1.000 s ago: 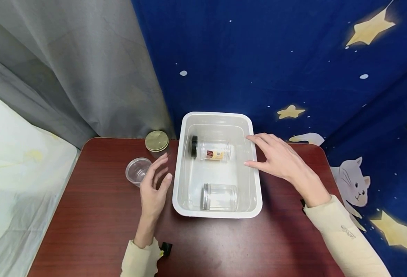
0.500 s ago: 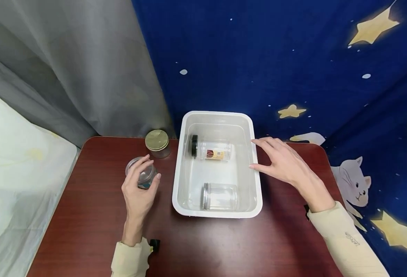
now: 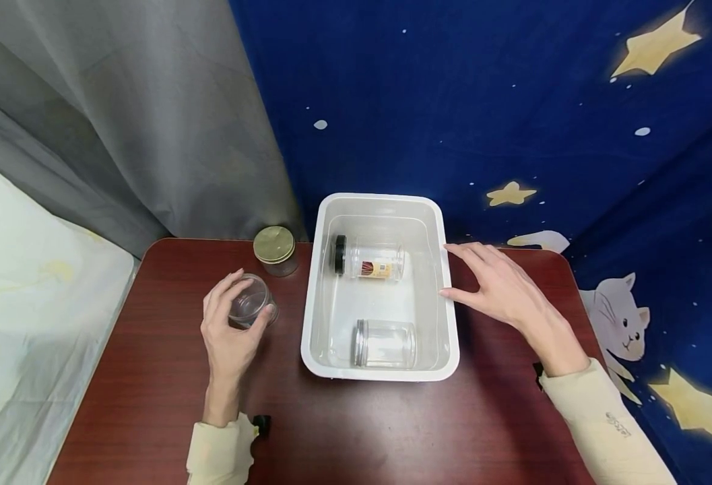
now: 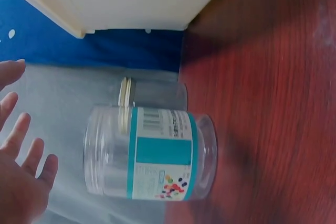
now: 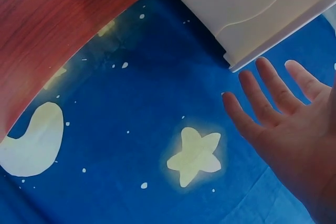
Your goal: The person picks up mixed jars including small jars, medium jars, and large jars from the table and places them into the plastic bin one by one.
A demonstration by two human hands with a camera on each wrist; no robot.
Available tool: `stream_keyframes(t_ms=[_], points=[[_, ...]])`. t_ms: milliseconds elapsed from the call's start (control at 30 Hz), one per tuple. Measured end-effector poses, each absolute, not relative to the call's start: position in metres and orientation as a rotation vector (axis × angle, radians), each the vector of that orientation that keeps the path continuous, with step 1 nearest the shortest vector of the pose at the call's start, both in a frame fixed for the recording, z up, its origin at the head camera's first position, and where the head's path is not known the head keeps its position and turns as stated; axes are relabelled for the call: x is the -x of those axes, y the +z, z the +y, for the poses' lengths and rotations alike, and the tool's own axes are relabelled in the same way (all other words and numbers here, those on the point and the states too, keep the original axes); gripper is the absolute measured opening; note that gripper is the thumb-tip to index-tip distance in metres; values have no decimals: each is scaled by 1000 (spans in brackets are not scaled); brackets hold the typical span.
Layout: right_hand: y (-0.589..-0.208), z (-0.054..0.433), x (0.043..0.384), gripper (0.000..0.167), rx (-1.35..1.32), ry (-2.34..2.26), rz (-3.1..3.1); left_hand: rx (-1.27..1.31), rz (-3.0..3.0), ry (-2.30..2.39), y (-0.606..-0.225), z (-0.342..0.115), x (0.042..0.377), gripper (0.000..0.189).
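Jar [image 3: 251, 304] of clear material with teal-and-white label [image 4: 163, 153], standing upright on the left part of the red-brown table [image 3: 380, 438], to the left of the white tub [image 3: 380, 374] and apart from it. Around and above the top of this jar, left hand [image 3: 226, 335], with thumb to the right side and fingers bent over the left and far side, with a wide gap between. In the left wrist view, with fingers loosely spread and apart from the jar, so with nothing held. Just behind, a little to the right and near the far edge, gold-lidded jar [image 3: 281, 267], also upright.

At the right side of the tub, right hand [image 3: 494, 286], with fingers spread, thumb well apart and nothing gripped. Very near to the right rim with the fingertips; impossible to tell if touching. Inside the tub, lying on the side: in the far half, black-lidded jar [image 3: 374, 256], with lid to the left; in the near half, plain clear jar [image 3: 387, 345], with ridged end to the left. Behind the table, grey curtain [image 3: 131, 108] at left and blue curtain [image 3: 422, 114] with yellow stars at right.
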State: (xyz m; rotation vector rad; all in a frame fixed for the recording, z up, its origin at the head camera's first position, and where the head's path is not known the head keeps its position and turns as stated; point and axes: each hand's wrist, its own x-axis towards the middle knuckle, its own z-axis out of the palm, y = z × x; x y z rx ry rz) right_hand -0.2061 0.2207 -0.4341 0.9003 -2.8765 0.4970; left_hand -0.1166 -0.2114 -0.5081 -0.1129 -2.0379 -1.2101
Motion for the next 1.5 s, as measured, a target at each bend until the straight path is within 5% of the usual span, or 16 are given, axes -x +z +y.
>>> stream_keyframes(t_ms=[433, 900, 1500], points=[[-441, 228, 200, 80, -831, 569, -2899, 100, -2081, -1239, -498, -215, 113, 55], [-450, 230, 191, 86, -735, 683, -2967, 27, -2257, -1188, -554, -247, 125, 61], [-463, 225, 184, 85, -765, 773, -2909, 83, -2294, -1146, -570, -251, 126, 57]])
